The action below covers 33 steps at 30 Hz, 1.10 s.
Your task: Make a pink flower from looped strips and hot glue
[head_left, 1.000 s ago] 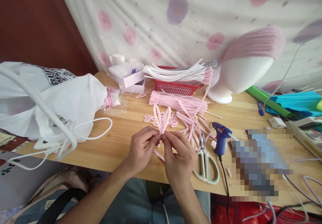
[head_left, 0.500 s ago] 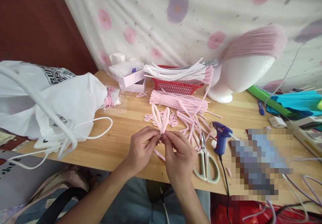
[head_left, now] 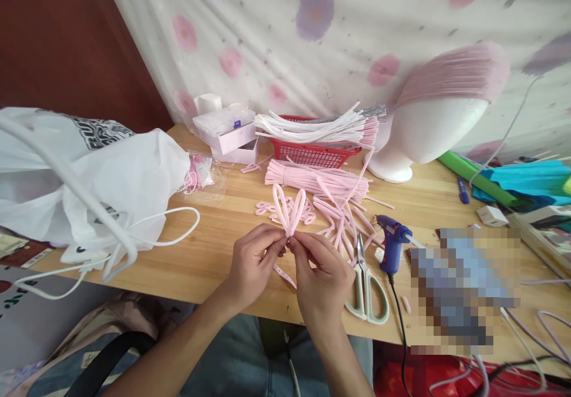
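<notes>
Two upright loops of pink pipe cleaner (head_left: 298, 211) form a V above the table, pinched at their joined base. My left hand (head_left: 256, 260) grips that base from the left with thumb and forefinger. From the right, my right hand (head_left: 323, 272) pinches the same spot, fingertips touching the left ones. Behind the loops lie several small pink pipe cleaner loops (head_left: 265, 208). Scissors (head_left: 366, 284) with pale green handles rest just right of my right hand. A printed tape measure strip (head_left: 284, 276) shows partly between my hands.
A bundle of pink pipe cleaners (head_left: 312, 178) lies before a red basket (head_left: 307, 154) holding white ones. A blue glue gun (head_left: 392, 243) stands right, its black cord hanging over the edge. A white foam head (head_left: 435, 129) is behind; a white plastic bag (head_left: 116, 177) occupies the left.
My hands and the pink loops have shifted slightly to the right. Both hands keep their pinch on the base.
</notes>
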Motion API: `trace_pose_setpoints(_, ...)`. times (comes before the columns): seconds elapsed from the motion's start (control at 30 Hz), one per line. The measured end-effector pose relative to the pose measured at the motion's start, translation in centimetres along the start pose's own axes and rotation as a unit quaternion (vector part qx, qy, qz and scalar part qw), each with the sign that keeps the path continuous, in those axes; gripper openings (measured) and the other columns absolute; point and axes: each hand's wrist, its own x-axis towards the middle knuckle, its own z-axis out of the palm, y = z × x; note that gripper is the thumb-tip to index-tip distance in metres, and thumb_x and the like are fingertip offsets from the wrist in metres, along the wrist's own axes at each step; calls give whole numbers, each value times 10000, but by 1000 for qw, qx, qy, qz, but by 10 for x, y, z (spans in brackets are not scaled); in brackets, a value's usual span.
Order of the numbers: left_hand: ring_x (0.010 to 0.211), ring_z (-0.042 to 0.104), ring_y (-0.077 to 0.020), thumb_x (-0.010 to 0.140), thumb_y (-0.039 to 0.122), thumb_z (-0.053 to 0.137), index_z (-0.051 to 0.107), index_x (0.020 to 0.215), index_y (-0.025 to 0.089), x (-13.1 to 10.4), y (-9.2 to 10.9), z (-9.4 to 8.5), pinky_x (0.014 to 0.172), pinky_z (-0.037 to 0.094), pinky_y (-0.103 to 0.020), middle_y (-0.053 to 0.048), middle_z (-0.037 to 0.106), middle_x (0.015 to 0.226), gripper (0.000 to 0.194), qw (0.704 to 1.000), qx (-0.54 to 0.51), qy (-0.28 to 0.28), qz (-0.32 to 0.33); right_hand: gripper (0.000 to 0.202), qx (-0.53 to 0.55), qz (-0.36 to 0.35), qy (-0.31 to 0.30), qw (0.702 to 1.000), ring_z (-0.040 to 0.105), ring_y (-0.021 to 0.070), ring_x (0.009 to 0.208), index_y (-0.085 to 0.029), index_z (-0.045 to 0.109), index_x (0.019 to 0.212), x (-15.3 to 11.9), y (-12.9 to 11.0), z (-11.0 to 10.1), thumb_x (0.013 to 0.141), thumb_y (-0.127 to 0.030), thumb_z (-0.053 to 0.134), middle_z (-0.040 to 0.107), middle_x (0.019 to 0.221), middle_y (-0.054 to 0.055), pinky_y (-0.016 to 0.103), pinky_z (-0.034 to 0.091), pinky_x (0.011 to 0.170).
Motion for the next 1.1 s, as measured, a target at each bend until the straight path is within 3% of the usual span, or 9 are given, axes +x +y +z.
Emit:
trace_pose_setpoints(0.27, 659, 648, -114, 972, 205, 583, 727, 872, 163, 1, -1, 1, 627, 546, -215, -51, 708, 828, 180, 999, -38, -2, -28, 130, 51, 37, -29, 998, 700, 140, 746, -194, 753, 906, 2, -4, -3, 923, -149, 633, 742, 849, 25, 257, 574, 682)
trace_pose_setpoints(0.43, 603, 650, -114, 973, 238, 584, 734, 884, 161, 0, -1, 2, 590, 552, -209, -36, 717, 747, 192, 998, -40, 1, -47, 141, 29, 19, -23, 999, 715, 155, 784, -200, 762, 928, 0, -3, -2, 926, -150, 630, 757, 880, 33, 281, 576, 721)
trace_pose_setpoints(0.93, 653, 675, -126, 951, 180, 592, 718, 864, 157, 0, -2, 0, 640, 547, -213, -48, 730, 785, 155, 1000, -3, -18, -14, 119, 45, 29, -2, 999, 705, 159, 761, -202, 749, 911, -4, 0, 1, 925, -172, 635, 751, 857, 38, 285, 580, 699)
trace_pose_setpoints(1.1, 656, 666, -125, 935, 177, 611, 717, 846, 157, 0, -1, 0, 633, 539, -207, -43, 721, 786, 140, 999, -14, -24, -33, 121, 62, 48, -6, 997, 694, 157, 756, -205, 749, 906, -4, 1, 2, 927, -185, 632, 743, 847, 37, 286, 573, 692)
